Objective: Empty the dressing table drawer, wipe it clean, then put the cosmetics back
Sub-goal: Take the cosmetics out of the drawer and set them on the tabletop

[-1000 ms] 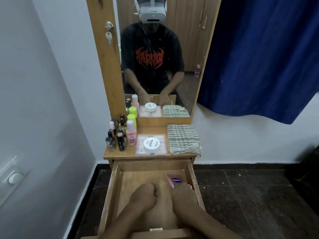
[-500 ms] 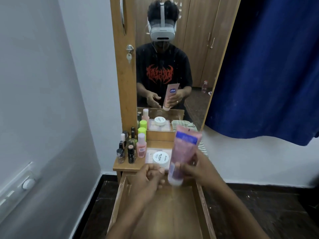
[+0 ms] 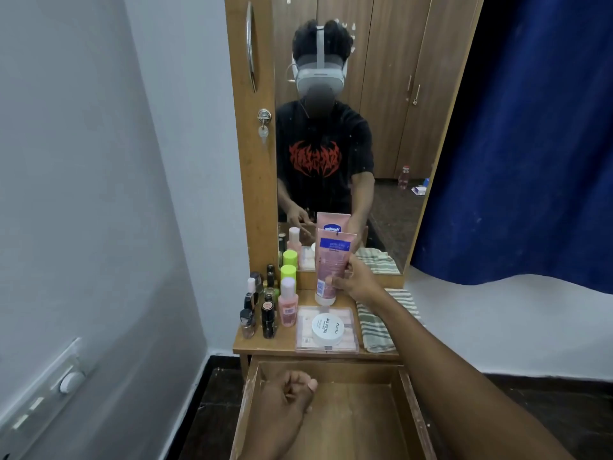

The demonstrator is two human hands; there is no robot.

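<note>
My right hand (image 3: pixel 356 281) grips a pink lotion tube (image 3: pixel 330 264) with a blue label, held upright with its white cap resting on the dressing table top (image 3: pixel 265 345) close to the mirror. My left hand (image 3: pixel 288 401) hovers over the open wooden drawer (image 3: pixel 409 403), fingers loosely curled, nothing in it. The part of the drawer floor that shows is bare. On the table top stand several small nail polish bottles (image 3: pixel 260 310), a pink bottle (image 3: pixel 288 303), a green-capped bottle (image 3: pixel 288 272), and a clear case (image 3: pixel 345 345) with a white round jar (image 3: pixel 327 328) on it.
A folded green-striped cloth (image 3: pixel 378 327) lies at the table top's right end. The mirror (image 3: pixel 348 127) behind shows a person's reflection. A white wall with a switch plate (image 3: pixel 49 386) is on the left, a blue curtain (image 3: pixel 530 127) on the right, dark floor below.
My right hand lifted the pink tube out of the drawer and carried it forward onto the table top by the mirror. My left hand let go and stayed back over the drawer.
</note>
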